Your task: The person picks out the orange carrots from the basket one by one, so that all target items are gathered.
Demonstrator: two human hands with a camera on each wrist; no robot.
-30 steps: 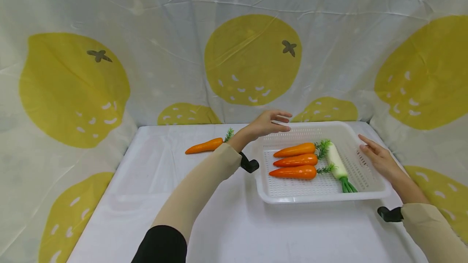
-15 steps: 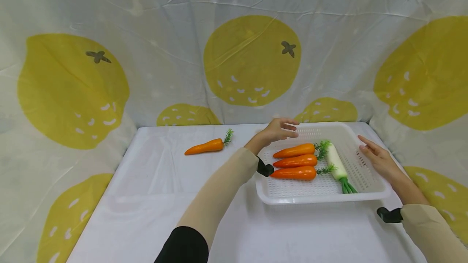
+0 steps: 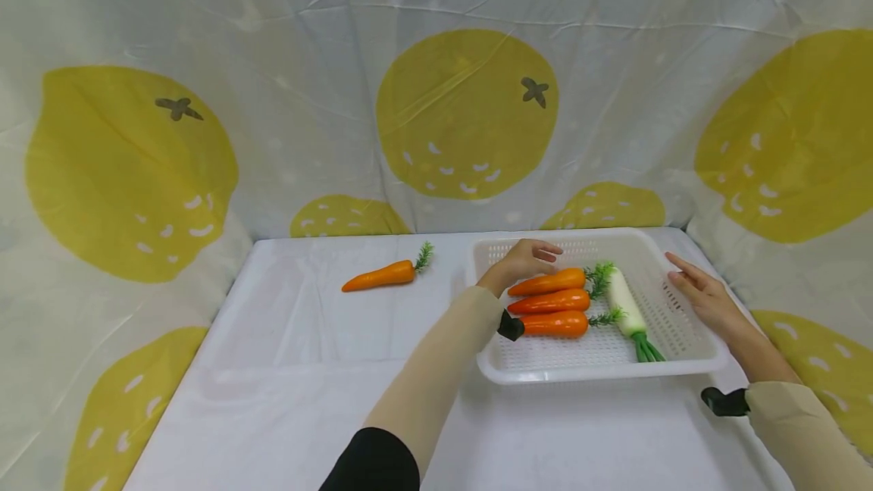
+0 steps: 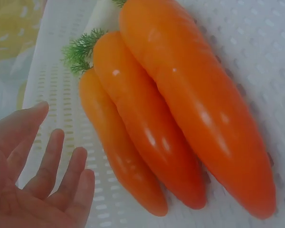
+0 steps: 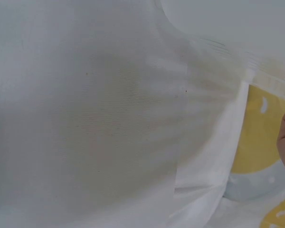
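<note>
My left hand (image 3: pixel 525 260) hovers over the far left part of a white perforated plastic basket (image 3: pixel 539 372), close to the farthest carrot. In the left wrist view, the left hand (image 4: pixel 47 171) has its fingers spread and holds nothing; three orange carrots lie side by side there. Seen from the head, the far carrot (image 3: pixel 549 282), middle carrot (image 3: pixel 552 301) and near carrot (image 3: pixel 558 323) point their tips left. A white radish (image 3: pixel 625 301) with green stems lies right of their leafy tops. My right hand (image 3: pixel 709 298) rests at the basket's right rim, fingers extended along it.
A fourth-like single carrot (image 3: pixel 380 276) with a green top lies on the white cloth (image 3: pixel 286 324), left of the basket. Behind the table hangs a white curtain (image 3: pixel 307 112) printed with yellow lemons.
My left hand has moved right and lower, from above the basket's far left corner to over its inside, beside the carrots. The right hand stays at the rim.
</note>
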